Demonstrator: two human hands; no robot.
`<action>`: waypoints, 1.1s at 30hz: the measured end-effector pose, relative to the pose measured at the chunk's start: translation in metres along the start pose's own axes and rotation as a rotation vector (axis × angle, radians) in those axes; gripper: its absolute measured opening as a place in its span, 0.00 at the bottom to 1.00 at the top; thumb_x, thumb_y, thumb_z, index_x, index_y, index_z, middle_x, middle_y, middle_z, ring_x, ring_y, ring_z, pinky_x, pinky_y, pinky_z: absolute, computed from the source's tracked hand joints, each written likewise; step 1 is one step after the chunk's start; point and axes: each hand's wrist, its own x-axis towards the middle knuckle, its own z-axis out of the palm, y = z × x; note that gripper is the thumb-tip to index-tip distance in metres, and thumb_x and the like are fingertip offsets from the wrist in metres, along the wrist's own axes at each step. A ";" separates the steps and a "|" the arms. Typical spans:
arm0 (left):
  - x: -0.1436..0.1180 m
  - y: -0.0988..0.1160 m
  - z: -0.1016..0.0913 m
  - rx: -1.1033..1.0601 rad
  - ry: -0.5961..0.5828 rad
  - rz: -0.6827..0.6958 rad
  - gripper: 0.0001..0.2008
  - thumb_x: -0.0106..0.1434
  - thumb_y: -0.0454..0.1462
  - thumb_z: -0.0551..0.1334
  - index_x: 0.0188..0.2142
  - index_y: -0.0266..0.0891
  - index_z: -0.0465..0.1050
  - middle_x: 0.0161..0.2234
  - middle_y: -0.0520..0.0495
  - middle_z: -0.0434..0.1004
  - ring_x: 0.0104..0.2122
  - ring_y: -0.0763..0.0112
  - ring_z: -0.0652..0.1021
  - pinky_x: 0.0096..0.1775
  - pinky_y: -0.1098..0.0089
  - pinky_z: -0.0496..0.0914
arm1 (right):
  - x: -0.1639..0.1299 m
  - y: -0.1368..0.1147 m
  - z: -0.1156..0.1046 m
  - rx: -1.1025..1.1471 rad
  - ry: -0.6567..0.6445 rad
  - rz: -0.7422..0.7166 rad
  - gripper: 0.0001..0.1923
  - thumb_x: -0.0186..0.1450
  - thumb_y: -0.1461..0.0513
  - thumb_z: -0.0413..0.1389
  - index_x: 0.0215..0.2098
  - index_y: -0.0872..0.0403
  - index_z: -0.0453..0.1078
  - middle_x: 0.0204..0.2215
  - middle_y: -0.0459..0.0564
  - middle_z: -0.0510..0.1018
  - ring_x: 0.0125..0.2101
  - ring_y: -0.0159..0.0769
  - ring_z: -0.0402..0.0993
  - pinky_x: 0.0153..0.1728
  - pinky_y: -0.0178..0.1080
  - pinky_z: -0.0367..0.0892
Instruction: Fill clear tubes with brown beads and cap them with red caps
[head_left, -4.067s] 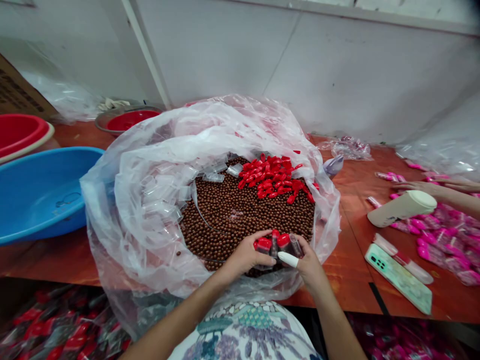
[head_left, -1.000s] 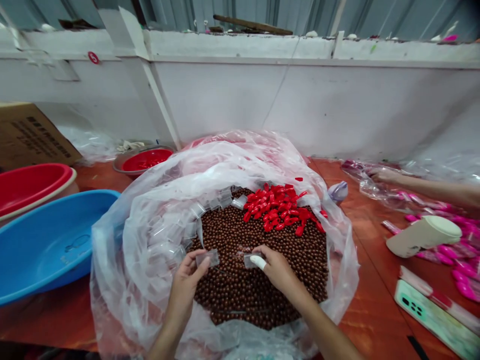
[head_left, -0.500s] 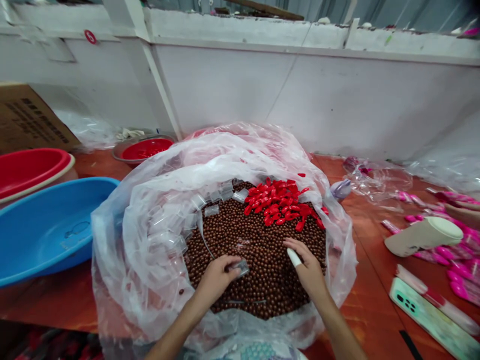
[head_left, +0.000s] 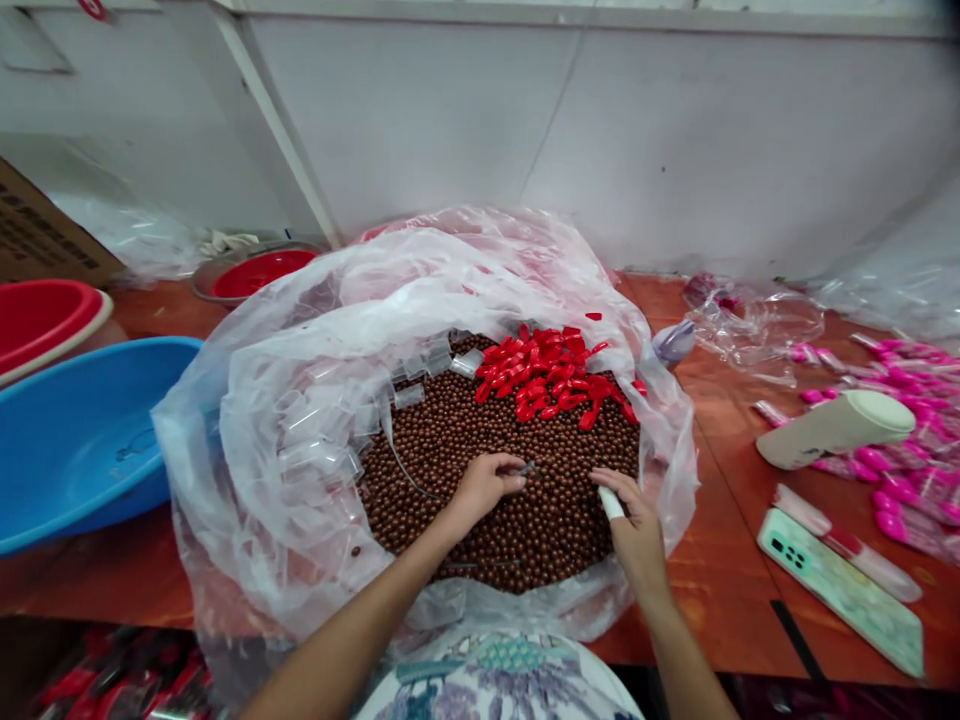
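My left hand (head_left: 487, 485) pinches a small clear plastic piece (head_left: 528, 469) between thumb and fingertips, over a heap of brown round beads (head_left: 450, 440). Most of that piece is hidden by the fingers or hard to make out. To its right my right hand (head_left: 630, 505) is low over the beads, fingers stretched out, a white cover on one digit, and nothing visible in it. Glossy red plastic pieces (head_left: 551, 370) lie piled on the far side of the beads. Short clear plastic sleeves (head_left: 315, 435) are gathered along the left side, inside the clear plastic bag (head_left: 247, 400).
A blue basin (head_left: 67, 430) and a red basin (head_left: 45, 320) stand at left, a smaller red bowl (head_left: 262, 272) behind. On the orange table (head_left: 720, 500) at right are a pale cylinder (head_left: 832, 430), a phone (head_left: 840, 585) and pink-capped tubes (head_left: 907, 470). A white wall (head_left: 450, 120) closes off the back.
The view has tilted down. My left hand has moved right and farther over the beads with the clear piece, closer to my right hand. The right hand stays low over the beads.
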 end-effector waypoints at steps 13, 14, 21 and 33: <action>-0.008 -0.004 0.003 -0.073 0.080 0.047 0.15 0.49 0.34 0.63 0.38 0.36 0.76 0.34 0.46 0.78 0.34 0.65 0.75 0.40 0.68 0.66 | 0.144 -0.034 0.063 -0.411 -0.227 -0.381 0.19 0.58 0.70 0.48 0.43 0.50 0.71 0.43 0.50 0.73 0.46 0.41 0.63 0.49 0.43 0.58; -0.009 -0.004 0.003 -0.067 0.081 0.047 0.15 0.49 0.34 0.63 0.38 0.36 0.76 0.34 0.46 0.78 0.34 0.65 0.75 0.40 0.68 0.66 | 0.157 -0.035 0.072 -0.415 -0.230 -0.387 0.19 0.58 0.71 0.48 0.42 0.51 0.72 0.44 0.51 0.73 0.47 0.42 0.61 0.50 0.44 0.56; -0.012 -0.011 0.003 -0.070 0.111 0.070 0.15 0.50 0.35 0.63 0.39 0.37 0.76 0.36 0.47 0.78 0.36 0.65 0.74 0.42 0.67 0.65 | 0.192 -0.040 0.094 -0.306 -0.209 -0.322 0.06 0.56 0.66 0.55 0.31 0.52 0.72 0.42 0.54 0.72 0.48 0.46 0.58 0.51 0.46 0.52; -0.009 -0.012 0.003 -0.078 0.110 0.082 0.14 0.50 0.36 0.63 0.38 0.37 0.75 0.34 0.48 0.78 0.35 0.66 0.74 0.41 0.68 0.66 | 0.108 -0.040 0.058 0.156 -0.182 0.057 0.23 0.58 0.45 0.51 0.40 0.54 0.68 0.30 0.49 0.78 0.29 0.38 0.74 0.27 0.37 0.66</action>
